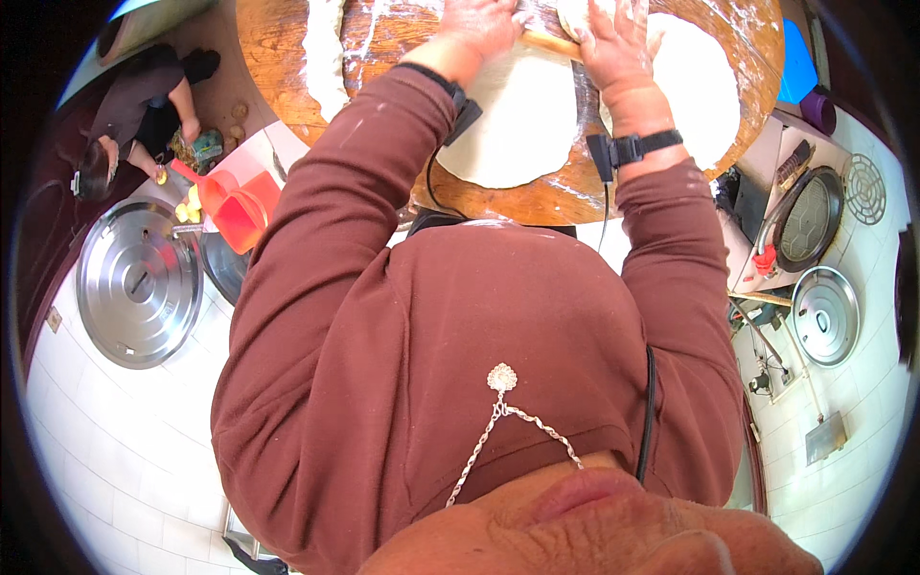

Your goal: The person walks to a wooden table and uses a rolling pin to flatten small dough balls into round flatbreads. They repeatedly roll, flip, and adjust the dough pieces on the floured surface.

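Observation:
A wooden rolling pin (pixel 552 44) spans the gap between my two hands, above a flat sheet of dough (pixel 514 126) on a round wooden table (pixel 424 190). My left hand (pixel 480 27) is on the pin's left end, its fingers partly cut off by the top edge. On the right end lies my right hand (pixel 617 43), fingers pointing away from me. Its outer side is close to a second dough sheet (pixel 697 90). A smaller dough piece (pixel 571 13) shows just beyond the pin. Farther left lies a long dough strip (pixel 325 61).
At left, a person (pixel 140 108) crouches near peeled yellow pieces (pixel 190 205) and a red plastic scoop (pixel 237 205). A large steel lid (pixel 140 284) stands by the white tiles. To the right are a dark round pan (pixel 808 219), another steel lid (pixel 825 316) and a blue container (pixel 796 65).

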A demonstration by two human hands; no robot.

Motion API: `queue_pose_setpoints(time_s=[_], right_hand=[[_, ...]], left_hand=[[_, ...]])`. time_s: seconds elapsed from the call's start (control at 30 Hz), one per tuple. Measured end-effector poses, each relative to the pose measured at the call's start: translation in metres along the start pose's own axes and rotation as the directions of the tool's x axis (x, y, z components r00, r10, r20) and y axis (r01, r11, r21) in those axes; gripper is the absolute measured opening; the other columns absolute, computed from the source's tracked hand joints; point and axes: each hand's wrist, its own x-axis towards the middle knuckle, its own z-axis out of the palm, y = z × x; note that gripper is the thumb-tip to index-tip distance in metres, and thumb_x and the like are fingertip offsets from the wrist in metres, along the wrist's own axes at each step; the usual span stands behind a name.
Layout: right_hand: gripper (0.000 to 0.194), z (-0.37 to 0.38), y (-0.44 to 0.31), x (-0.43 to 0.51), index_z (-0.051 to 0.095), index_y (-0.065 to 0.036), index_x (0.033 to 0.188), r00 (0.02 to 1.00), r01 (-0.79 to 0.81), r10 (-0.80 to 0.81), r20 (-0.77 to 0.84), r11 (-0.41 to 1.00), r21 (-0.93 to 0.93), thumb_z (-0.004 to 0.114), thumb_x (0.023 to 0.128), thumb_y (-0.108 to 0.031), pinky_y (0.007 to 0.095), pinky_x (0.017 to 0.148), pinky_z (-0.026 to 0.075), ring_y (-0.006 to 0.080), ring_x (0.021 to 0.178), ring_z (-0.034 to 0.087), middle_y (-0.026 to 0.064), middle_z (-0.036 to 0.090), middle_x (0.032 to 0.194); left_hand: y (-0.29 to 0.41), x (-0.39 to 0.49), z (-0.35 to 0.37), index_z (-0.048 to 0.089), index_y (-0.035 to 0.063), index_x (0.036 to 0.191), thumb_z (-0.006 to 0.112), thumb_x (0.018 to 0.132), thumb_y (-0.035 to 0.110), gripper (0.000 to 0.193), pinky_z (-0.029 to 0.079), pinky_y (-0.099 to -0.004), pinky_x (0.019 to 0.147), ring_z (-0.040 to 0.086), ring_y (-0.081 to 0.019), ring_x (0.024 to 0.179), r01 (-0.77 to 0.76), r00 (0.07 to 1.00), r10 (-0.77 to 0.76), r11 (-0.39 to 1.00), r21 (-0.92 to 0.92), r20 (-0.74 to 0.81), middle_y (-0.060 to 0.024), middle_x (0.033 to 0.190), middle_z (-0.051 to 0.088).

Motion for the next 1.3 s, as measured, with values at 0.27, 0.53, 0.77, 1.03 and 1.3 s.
queue_pose_setpoints(time_s=[0.27,0.53,0.77,1.03,1.3], right_hand=[[0.071,-0.006,0.016,0.033,0.054,-0.005,0.143,0.978,-0.164,0.110,0.175,0.929,0.332,0.070,0.081,-0.037,0.0513,0.109,0.040,0.0411,0.125,0.053,0.0236,0.060,0.134],[0.045,0.003,0.028,0.055,0.072,-0.009,0.112,0.901,-0.292,0.134,0.413,0.890,0.349,0.078,0.073,-0.032,0.0432,0.096,0.054,0.0384,0.106,0.068,0.0199,0.073,0.109],[0.043,0.014,0.032,0.050,0.064,-0.006,0.116,0.864,-0.461,0.171,0.473,0.646,0.608,0.077,0.077,-0.020,0.0393,0.092,0.054,0.0302,0.100,0.068,0.0159,0.070,0.109],[0.053,0.009,0.065,0.050,0.059,0.000,0.137,0.992,-0.050,0.096,-0.084,0.897,0.440,0.070,0.090,-0.021,0.0477,0.117,0.034,0.0420,0.138,0.046,0.0269,0.056,0.142],[0.066,-0.070,-0.054,-0.115,0.051,-0.010,0.146,0.835,0.117,-0.266,0.481,0.941,0.317,0.071,0.087,-0.033,0.0726,0.111,0.027,0.0390,0.149,0.033,0.0153,0.040,0.159]], left_hand=[[-0.001,-0.031,-0.006,0.032,0.0100,0.160,0.050,0.099,0.047,0.073,0.013,-0.0620,0.123,0.022,-0.0383,0.155,-0.113,0.994,0.113,0.990,0.084,0.012,-0.0203,0.167,0.025],[0.004,-0.127,-0.027,0.047,0.0141,0.149,0.067,0.092,0.043,0.067,0.019,-0.0645,0.120,0.029,-0.0333,0.152,-0.213,0.970,0.203,0.975,0.066,0.131,-0.0124,0.160,0.039],[0.000,-0.137,-0.033,0.046,0.0137,0.150,0.070,0.091,0.040,0.068,0.021,-0.0636,0.119,0.032,-0.0336,0.150,-0.211,0.963,0.219,0.975,-0.062,0.156,-0.0123,0.160,0.039],[-0.006,-0.156,-0.028,0.041,0.0134,0.154,0.066,0.094,0.039,0.069,0.019,-0.0609,0.121,0.033,-0.0330,0.151,-0.273,0.956,0.277,0.961,-0.056,0.101,-0.0111,0.162,0.038],[-0.003,-0.135,-0.023,0.040,0.0152,0.156,0.061,0.097,0.043,0.068,0.020,-0.0569,0.122,0.033,-0.0307,0.151,-0.265,0.963,0.265,0.964,-0.006,0.044,-0.0093,0.163,0.038]])
